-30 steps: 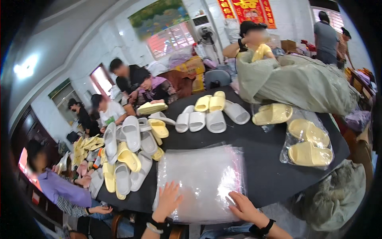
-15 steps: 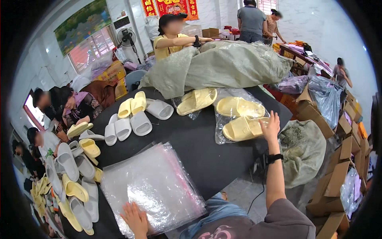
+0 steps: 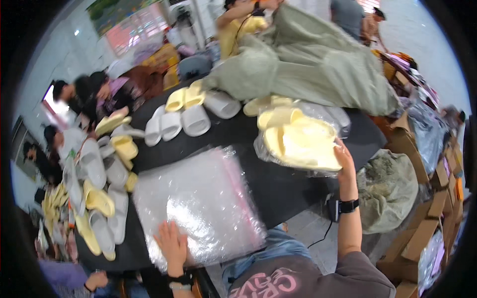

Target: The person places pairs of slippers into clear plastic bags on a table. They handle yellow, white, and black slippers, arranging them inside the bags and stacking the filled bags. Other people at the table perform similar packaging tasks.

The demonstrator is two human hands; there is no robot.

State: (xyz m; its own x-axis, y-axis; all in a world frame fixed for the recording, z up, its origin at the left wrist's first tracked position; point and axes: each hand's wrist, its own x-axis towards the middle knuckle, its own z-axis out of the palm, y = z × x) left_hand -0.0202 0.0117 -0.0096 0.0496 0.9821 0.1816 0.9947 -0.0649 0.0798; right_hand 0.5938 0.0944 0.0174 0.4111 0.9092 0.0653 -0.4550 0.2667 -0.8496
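My left hand point(image 3: 172, 242) lies flat, fingers spread, on a stack of clear plastic bags point(image 3: 198, 191) with a pinkish edge. At the right, my right hand point(image 3: 346, 161) grips the end of a pair of pale yellow slippers point(image 3: 305, 144) in a clear bag. The pair is blurred, and one slipper partly overlaps the other. My right fingertips are partly hidden behind the bag. Just beyond, another yellow slipper point(image 3: 256, 106) lies half hidden by the bagged pair and a grey-green woven sheet point(image 3: 308, 69).
Grey slippers point(image 3: 196, 120) and small yellow slippers point(image 3: 175, 100) stand in rows on the black table point(image 3: 273, 198). More slippers point(image 3: 99, 195) pile up at the left edge. A woven sack point(image 3: 387, 191) and cardboard boxes point(image 3: 420, 241) crowd the right. A co-worker in yellow point(image 3: 238, 30) holds the sheet.
My right hand has closed on the bagged slippers and shifted them, bringing the pair closer together. Across the table, the co-worker has raised the woven sheet. My left hand stays on the bags.
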